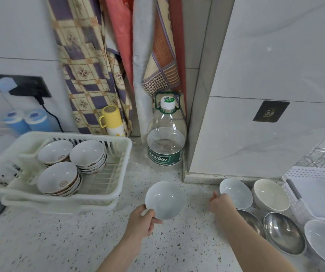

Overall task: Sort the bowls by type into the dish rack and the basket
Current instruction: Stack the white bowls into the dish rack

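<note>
My left hand (141, 220) grips the near rim of a pale blue bowl (165, 200) held above the speckled counter, right of the white dish rack (116, 152). The rack holds three stacks of white bowls with brown rims (87, 154). My right hand (221, 202) pinches the left rim of a second pale blue bowl (237, 192) standing on the counter. Beside it stand a cream bowl (271, 194), two steel bowls (284, 235) and a white bowl (323, 242). A white perforated basket (302, 173) sits at the far right.
A large water bottle (166, 142) stands against the wall corner behind the held bowl. A yellow mug on a flask (111, 119) and blue containers (27, 120) stand behind the rack. Hanging cloths cover the back wall. A wire rack (322, 156) shows at the right edge.
</note>
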